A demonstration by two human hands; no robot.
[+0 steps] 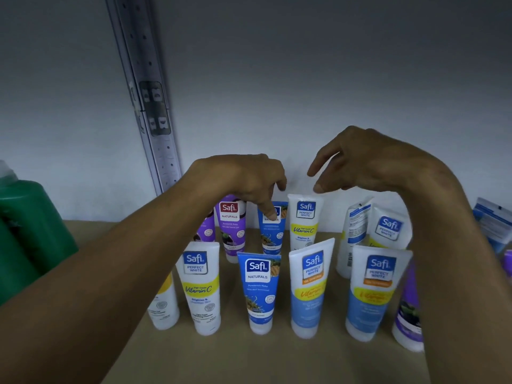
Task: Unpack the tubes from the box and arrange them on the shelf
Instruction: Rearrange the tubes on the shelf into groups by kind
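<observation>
Several Safi tubes stand cap-down in two rows on the tan shelf point(277, 361). In the back row a blue Naturals tube point(273, 234) stands beside a white Vitamin C tube point(304, 220). My left hand point(241, 178) hangs over the blue tube, fingers curled, a fingertip touching its top. My right hand point(368, 159) hovers above the white tube, its thumb resting on the tube's top edge, fingers apart. Neither hand holds a tube. A purple Naturals tube point(231, 225) stands further left. The front row holds a white Vitamin C tube point(201, 286) and a blue Naturals tube point(260, 289).
A green plastic container point(25, 231) stands at the left end of the shelf. A perforated metal upright point(144, 92) runs up the white back wall. More tubes lean at the right, including a purple one point(410, 309) at the edge. No box is in view.
</observation>
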